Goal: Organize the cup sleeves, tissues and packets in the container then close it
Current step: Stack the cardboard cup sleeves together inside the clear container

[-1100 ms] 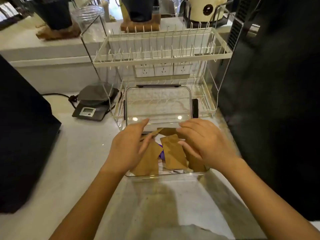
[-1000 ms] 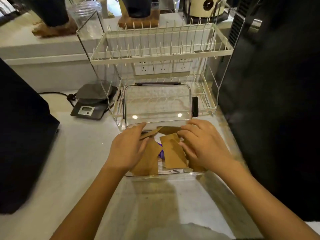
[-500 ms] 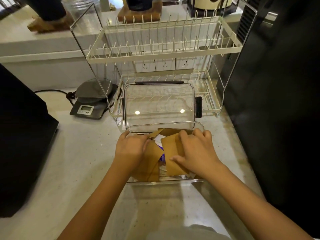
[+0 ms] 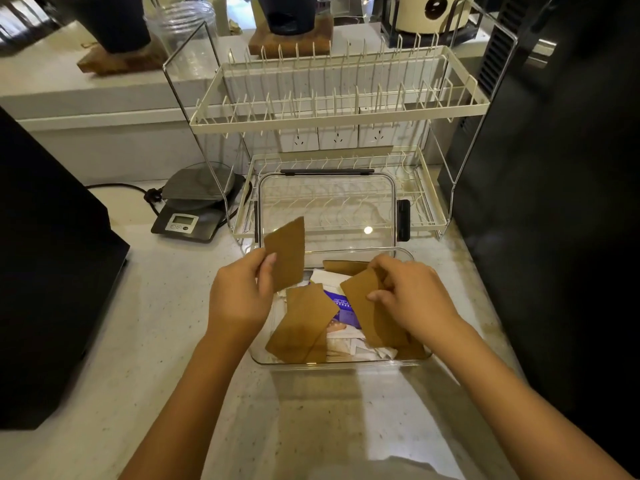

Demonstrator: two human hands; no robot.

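Speckled pale stone for the counter (image 4: 114, 358), carrying everything. Behind, a cream wire dish rack (image 4: 339, 109) in two tiers, with the clear lid (image 4: 327, 209) leaning upright against its lower tier, dark clasps along its top and right edges. Left of the rack, a small digital scale (image 4: 188, 216). Dark machines at both sides of view.

Just in front of the lid, the clear container (image 4: 341, 364), open, holding a loose jumble: brown cardboard cup sleeves, white tissues (image 4: 343, 341) and a purple-printed packet (image 4: 341, 308), overlapping with no order yet.

Left hand (image 4: 239, 299) above the container's left edge, thumb and fingers pinching one cup sleeve (image 4: 285, 252), lifted clear of the pile and held nearly upright. Right hand (image 4: 412, 299) over the right side, fingers curled round a second cup sleeve (image 4: 369, 306), tilted, lower end down among the contents. A third sleeve (image 4: 303, 323) lying slanted at the front left, a fourth (image 4: 346, 266) flat against the back wall.

Sorting seemingly under way, closing not yet near. Best handled by gathering the sleeves into one flat stack, edges aligned, and standing or laying them along one wall. Worth keeping the pinch light to avoid creasing the card. Tissues and packets then better squared up beside them, with nothing poking above the rim, or the lid may not seat.
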